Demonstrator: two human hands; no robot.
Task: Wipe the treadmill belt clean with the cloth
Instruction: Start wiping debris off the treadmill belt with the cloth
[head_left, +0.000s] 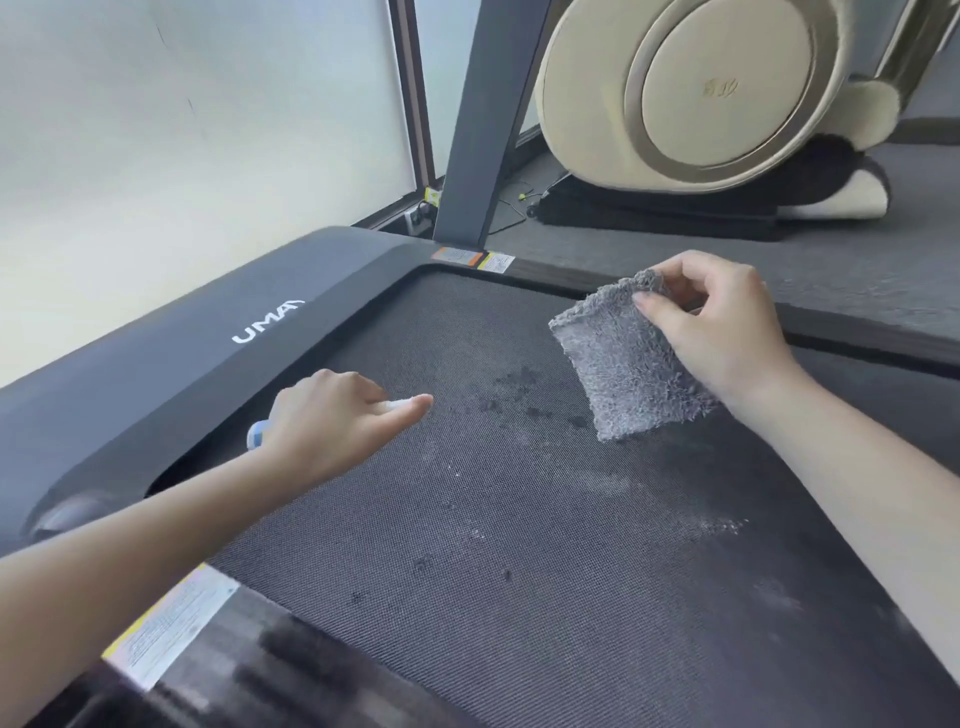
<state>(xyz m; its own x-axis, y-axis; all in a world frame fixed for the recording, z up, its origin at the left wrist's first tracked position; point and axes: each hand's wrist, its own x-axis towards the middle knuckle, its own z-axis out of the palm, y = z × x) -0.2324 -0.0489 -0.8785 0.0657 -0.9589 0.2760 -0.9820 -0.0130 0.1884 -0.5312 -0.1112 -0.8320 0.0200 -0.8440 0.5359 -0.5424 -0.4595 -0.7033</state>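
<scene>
The dark mesh treadmill belt fills the lower middle of the view, with dark wet spots near its centre and pale dusty smears to the right. My right hand pinches the top corner of a folded grey fluffy cloth, which hangs down with its lower edge at the belt. My left hand grips a small white and blue spray bottle, mostly hidden under the palm, index finger stretched along its top, low over the belt's left side.
The grey motor cover with white lettering borders the belt at the left. A grey upright post rises behind it. A beige massage chair stands on the floor at the back right. Wood-look side rails run along the belt.
</scene>
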